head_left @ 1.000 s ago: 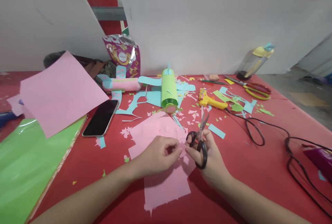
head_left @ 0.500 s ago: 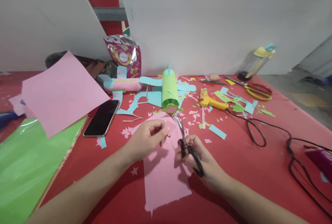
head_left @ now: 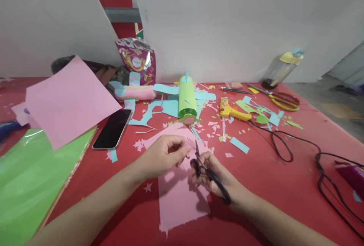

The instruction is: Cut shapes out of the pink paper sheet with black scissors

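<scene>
My left hand [head_left: 167,153] pinches a small piece of pink paper [head_left: 191,146], partly hidden by the fingers. Black-handled scissors [head_left: 214,179] are in my right hand [head_left: 220,172], their blades pointing up and away beside that piece. Whether the blades touch it I cannot tell. Below both hands lies a pink paper sheet [head_left: 179,208] with a ragged near edge. Just beyond stands a green paper-wrapped bottle [head_left: 187,96] with light blue paper wings. A pink paper-wrapped bottle [head_left: 140,92] with blue fins lies to its left.
On the left are a phone [head_left: 113,129], a large pink sheet [head_left: 71,103] and a green packet [head_left: 36,177]. To the right, a yellow glue gun [head_left: 234,113] trails a black cord [head_left: 284,136]. Larger scissors [head_left: 284,100] and a clear bottle [head_left: 280,71] stand farther back. Paper scraps are scattered around.
The scissors have opened wider and turned, with the handle loop swinging toward the lower right. My left hand has shifted slightly right with its pink piece.
</scene>
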`<state>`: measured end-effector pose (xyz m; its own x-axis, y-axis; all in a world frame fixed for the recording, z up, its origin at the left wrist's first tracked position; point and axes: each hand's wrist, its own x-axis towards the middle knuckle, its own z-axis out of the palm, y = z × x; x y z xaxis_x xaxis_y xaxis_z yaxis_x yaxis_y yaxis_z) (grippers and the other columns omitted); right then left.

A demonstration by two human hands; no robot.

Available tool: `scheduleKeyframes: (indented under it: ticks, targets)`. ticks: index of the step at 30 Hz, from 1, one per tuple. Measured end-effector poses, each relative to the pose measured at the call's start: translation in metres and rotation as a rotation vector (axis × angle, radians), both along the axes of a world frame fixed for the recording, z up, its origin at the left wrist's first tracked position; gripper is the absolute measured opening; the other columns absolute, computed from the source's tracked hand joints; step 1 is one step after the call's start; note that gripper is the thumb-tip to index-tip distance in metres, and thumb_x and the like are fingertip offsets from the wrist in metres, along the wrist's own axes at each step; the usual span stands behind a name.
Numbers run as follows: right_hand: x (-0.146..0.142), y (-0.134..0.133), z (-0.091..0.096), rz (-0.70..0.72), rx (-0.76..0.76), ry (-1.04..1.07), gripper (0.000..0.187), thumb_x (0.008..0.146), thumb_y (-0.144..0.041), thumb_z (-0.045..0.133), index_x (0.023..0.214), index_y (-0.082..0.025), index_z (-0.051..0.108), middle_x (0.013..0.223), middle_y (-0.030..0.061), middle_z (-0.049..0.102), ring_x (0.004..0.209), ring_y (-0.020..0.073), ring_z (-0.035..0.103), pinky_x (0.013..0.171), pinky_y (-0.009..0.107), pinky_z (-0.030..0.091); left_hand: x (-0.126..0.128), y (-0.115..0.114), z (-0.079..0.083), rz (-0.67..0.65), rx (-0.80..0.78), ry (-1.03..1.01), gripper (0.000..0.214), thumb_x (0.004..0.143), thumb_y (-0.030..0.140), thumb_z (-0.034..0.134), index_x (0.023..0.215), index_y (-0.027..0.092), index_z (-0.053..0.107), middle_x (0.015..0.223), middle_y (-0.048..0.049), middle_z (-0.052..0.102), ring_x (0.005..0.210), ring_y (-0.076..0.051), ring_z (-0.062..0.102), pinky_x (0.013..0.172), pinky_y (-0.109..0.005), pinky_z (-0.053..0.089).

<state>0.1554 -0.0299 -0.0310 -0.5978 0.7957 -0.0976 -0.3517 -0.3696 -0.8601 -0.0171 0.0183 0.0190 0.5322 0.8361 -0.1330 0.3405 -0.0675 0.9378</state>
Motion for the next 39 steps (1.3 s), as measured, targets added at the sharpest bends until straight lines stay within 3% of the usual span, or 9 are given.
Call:
scheduleKeyframes:
  ticks: [13,31,39]
  targets:
    - [0.0029,-0.0015,0.0026,0.027,0.042,-0.023,0.038,0.067,-0.043,0.062,0.086,-0.021,0.038,0.081,-0.0006,0.044,0.071,0.0102,0.042,0.064,0.024,0.032,0.0023,-0.0025,0.0009,-0.043,-0.094,-0.003,0.03,0.079,0.032,0.041,0.054,0.015,0.04,0.047,0.0052,0.04,0.044,-0.005,0.037,0.045,-0.018,0.03]
    - [0.0033,0.0003,0.0066,0.096,-0.018,-0.019,0.041,0.066,-0.048,0.06,0.086,-0.022,0.035,0.082,0.0009,0.046,0.072,0.012,0.046,0.067,0.029,0.034,0.0003,-0.0026,0.001,-0.041,-0.089,0.122,0.031,0.077,0.03,0.042,0.05,0.015,0.039,0.045,0.0052,0.041,0.042,-0.006,0.04,0.045,-0.018,0.032]
    - [0.002,-0.0004,0.009,0.064,-0.007,-0.03,0.044,0.065,-0.05,0.061,0.084,-0.022,0.034,0.079,-0.0002,0.044,0.067,0.0113,0.043,0.063,0.027,0.033,0.0012,-0.0034,-0.001,-0.033,-0.105,0.113,0.034,0.078,0.032,0.041,0.048,0.015,0.039,0.043,0.0043,0.042,0.041,-0.006,0.041,0.045,-0.018,0.033]
